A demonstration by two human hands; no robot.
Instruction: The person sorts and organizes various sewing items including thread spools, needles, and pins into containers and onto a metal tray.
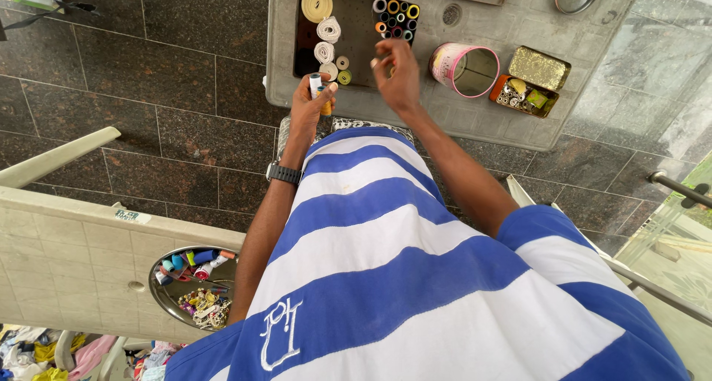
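Note:
My left hand (310, 108) grips a few small thread spools (317, 84) at the near edge of a grey plastic table (475, 114). A black watch sits on that wrist. My right hand (397, 73) hovers with fingers spread over a dark tray (356, 32), holding nothing that I can see. The tray holds white ribbon rolls (323, 25) on the left and several coloured thread spools (395, 18) standing on end at the back right.
A pink round tin (466, 68) stands open right of the tray, beside an open gold tin of small metal bits (528, 84). A second table at lower left carries a metal plate (194, 286) with spools and trinkets. Dark stone tiles cover the floor.

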